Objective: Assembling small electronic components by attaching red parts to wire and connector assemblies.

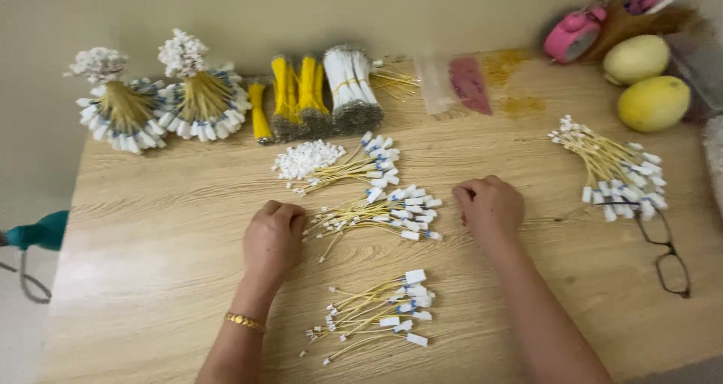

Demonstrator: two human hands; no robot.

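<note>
A loose pile of yellow wires with white plastic connectors [380,214] lies on the wooden bench [151,248] between the curled left hand [273,237] and fisted right hand [489,207], neither visibly gripping anything. Black-framed glasses [666,252] lie right.

Wooden table [151,226]. Far right corner: two yellow-green fruits [646,83] and a pink alarm clock [572,34]. Right edge: black-framed glasses [666,252]. Far left corner: two bound wire bundles [162,102] are stood upright. A teal object [41,230] is seen beyond the left edge.

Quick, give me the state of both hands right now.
Left hand: curled shut on the table, beside the middle wire pile; anything held is hidden.
Right hand: curled shut, contents cannot be told.
</note>
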